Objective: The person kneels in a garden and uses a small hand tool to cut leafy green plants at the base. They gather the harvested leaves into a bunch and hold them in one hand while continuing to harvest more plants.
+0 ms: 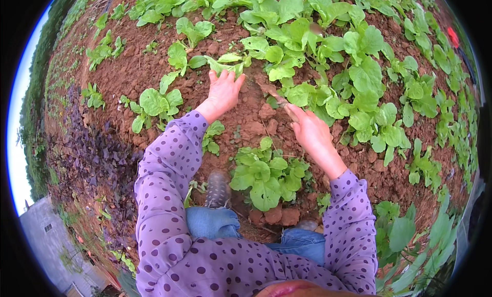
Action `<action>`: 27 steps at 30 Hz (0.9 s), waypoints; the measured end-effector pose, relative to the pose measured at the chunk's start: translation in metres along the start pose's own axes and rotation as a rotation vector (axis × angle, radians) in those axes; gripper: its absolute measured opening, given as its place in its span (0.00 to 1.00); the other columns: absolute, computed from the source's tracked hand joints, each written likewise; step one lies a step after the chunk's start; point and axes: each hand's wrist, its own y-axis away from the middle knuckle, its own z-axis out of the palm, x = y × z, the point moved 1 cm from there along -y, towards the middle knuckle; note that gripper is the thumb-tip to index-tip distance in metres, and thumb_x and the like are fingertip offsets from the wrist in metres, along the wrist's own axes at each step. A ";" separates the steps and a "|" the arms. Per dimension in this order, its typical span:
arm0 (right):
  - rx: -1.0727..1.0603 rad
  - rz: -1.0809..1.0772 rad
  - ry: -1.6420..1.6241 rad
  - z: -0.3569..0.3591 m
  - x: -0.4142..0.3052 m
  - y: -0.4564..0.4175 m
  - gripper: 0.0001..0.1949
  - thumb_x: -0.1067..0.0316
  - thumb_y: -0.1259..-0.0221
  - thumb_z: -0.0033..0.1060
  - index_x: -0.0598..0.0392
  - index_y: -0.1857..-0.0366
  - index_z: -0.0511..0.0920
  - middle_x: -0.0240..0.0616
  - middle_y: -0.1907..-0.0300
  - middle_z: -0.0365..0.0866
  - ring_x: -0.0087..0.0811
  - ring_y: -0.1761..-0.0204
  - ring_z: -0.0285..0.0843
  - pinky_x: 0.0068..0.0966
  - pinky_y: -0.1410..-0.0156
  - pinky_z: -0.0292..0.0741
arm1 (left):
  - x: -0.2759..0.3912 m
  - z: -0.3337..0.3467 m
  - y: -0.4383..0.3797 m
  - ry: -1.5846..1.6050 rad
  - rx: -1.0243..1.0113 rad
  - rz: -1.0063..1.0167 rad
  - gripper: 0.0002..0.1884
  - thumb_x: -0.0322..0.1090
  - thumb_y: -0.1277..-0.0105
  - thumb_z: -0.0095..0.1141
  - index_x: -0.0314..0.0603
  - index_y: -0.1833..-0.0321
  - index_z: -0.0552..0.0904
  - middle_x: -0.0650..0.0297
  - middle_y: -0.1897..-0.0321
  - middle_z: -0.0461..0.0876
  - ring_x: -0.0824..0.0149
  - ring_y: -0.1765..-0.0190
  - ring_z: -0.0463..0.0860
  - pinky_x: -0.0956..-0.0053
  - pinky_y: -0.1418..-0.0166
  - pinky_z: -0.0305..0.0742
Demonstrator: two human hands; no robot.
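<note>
My left hand (223, 90) is at the upper middle, its fingers on the pale leaves of a green seedling (226, 64) lying low over the soil; whether they grip the leaves is not plain. In my right hand (311, 132) is the handle of a small hand tool (281, 101), its soil-covered blade end resting on the reddish soil to the upper left of that hand. Loose clods (267, 112) lie between my hands. Nearer me grows a leafy green plant (269, 174), in front of my feet.
Dense leafy greens (365, 78) spread over the right and top of the plot. Purple-leaved plants (103, 155) grow at the left. My patterned boot (218, 189) stands on the soil beside the near plant. A grey building (57, 239) shows at lower left.
</note>
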 end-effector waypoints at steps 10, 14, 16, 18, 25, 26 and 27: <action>0.042 -0.035 -0.033 0.001 0.005 -0.003 0.22 0.68 0.42 0.58 0.43 0.41 0.72 0.49 0.66 0.80 0.49 0.64 0.82 0.44 0.59 0.79 | -0.045 -0.037 -0.110 -0.039 -0.311 -0.293 0.24 0.59 0.42 0.62 0.48 0.53 0.86 0.63 0.49 0.83 0.60 0.40 0.74 0.42 0.38 0.55; 0.068 -0.064 -0.029 0.013 0.005 -0.002 0.22 0.68 0.42 0.56 0.43 0.41 0.72 0.48 0.66 0.79 0.49 0.65 0.82 0.44 0.60 0.79 | -0.043 -0.016 -0.127 -0.123 -0.358 -0.264 0.26 0.57 0.45 0.64 0.47 0.49 0.85 0.63 0.48 0.83 0.59 0.36 0.74 0.40 0.33 0.50; 0.072 -0.051 -0.042 0.013 0.008 -0.003 0.22 0.68 0.41 0.56 0.43 0.41 0.72 0.48 0.66 0.79 0.50 0.65 0.82 0.45 0.60 0.79 | -0.029 -0.017 -0.137 -0.077 -0.588 -0.278 0.27 0.55 0.46 0.64 0.47 0.46 0.83 0.61 0.44 0.81 0.58 0.35 0.72 0.40 0.31 0.48; 0.052 -0.020 -0.049 0.013 0.008 -0.005 0.22 0.67 0.41 0.57 0.42 0.40 0.72 0.48 0.65 0.79 0.50 0.64 0.81 0.44 0.59 0.78 | -0.022 -0.019 -0.140 -0.011 -0.665 -0.309 0.29 0.53 0.46 0.63 0.46 0.43 0.82 0.59 0.41 0.80 0.56 0.33 0.71 0.39 0.30 0.46; -0.001 0.011 -0.066 0.015 0.005 -0.012 0.22 0.67 0.40 0.58 0.41 0.39 0.72 0.46 0.62 0.80 0.49 0.60 0.80 0.42 0.55 0.78 | -0.016 0.006 -0.134 -0.084 -0.384 -0.255 0.20 0.40 0.43 0.55 0.45 0.48 0.84 0.60 0.40 0.75 0.54 0.34 0.68 0.32 0.34 0.52; -0.015 0.020 -0.065 0.014 0.002 -0.014 0.22 0.66 0.40 0.58 0.41 0.39 0.73 0.46 0.62 0.80 0.49 0.60 0.80 0.43 0.55 0.78 | -0.018 0.011 -0.135 -0.079 -0.348 -0.250 0.18 0.38 0.42 0.53 0.44 0.50 0.85 0.60 0.41 0.76 0.54 0.35 0.69 0.31 0.35 0.53; -0.010 0.020 -0.068 0.014 0.002 -0.015 0.22 0.66 0.40 0.58 0.41 0.40 0.73 0.46 0.62 0.80 0.49 0.60 0.80 0.43 0.55 0.78 | -0.017 0.015 -0.136 -0.071 -0.310 -0.243 0.17 0.36 0.41 0.52 0.44 0.51 0.85 0.60 0.42 0.76 0.55 0.36 0.69 0.31 0.36 0.53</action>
